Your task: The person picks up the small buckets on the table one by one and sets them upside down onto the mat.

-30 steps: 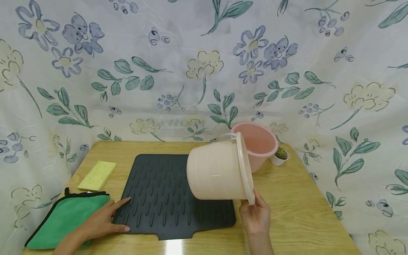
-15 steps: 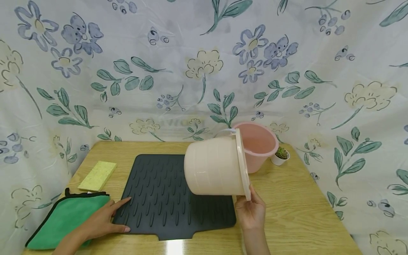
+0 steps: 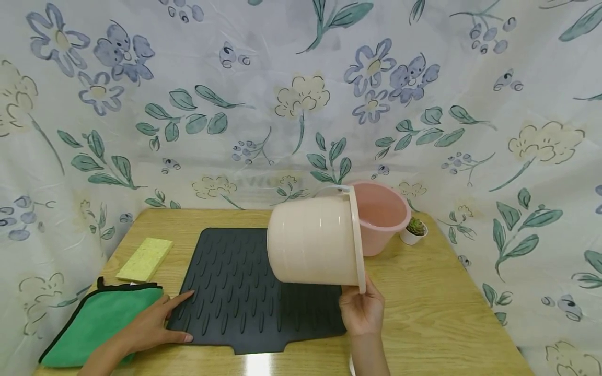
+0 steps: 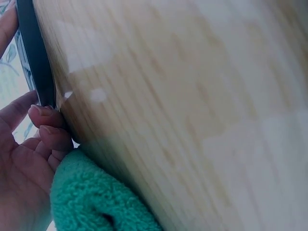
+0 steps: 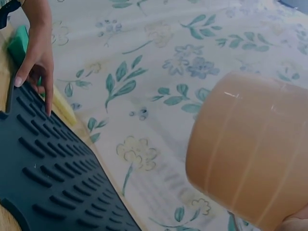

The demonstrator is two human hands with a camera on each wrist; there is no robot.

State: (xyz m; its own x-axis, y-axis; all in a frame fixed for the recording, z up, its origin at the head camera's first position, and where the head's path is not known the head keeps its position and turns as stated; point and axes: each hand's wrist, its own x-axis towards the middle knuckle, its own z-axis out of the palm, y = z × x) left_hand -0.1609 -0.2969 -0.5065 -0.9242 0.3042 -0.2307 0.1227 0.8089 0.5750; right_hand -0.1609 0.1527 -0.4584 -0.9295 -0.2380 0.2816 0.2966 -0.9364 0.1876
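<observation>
Clearly, the person's hands come nearest. The left hand [image 3: 146, 324] lies low over the green cloth [image 3: 96, 326], thumb and forefinger stretched well apart; its grip is loose, with the thumb touching the near left corner of the dark mat [image 3: 235, 284] and the forefinger touching its left edge. In the left wrist view the remaining fingers bend slightly beside the mat's edge, the fluffy cloth just below them.

The right hand [image 3: 363, 310] has a firm grip, fingers and thumb closed on the lower part of the rim of the cream bucket [image 3: 310, 243]. That bucket lies tipped on its side in the air over the right part of the ridged mat, mouth toward the person's right, base toward the left.

Beyond the cloth, a yellow sponge [image 3: 145, 259] lies flat on the wood-grain table [image 3: 447, 308]. Farther off, a pink bucket [image 3: 376, 240] stands upright, partly hidden by the cream one, and just right of it sits a small potted succulent [image 3: 415, 227]. Behind everything hangs a floral sheet [image 3: 263, 94].
</observation>
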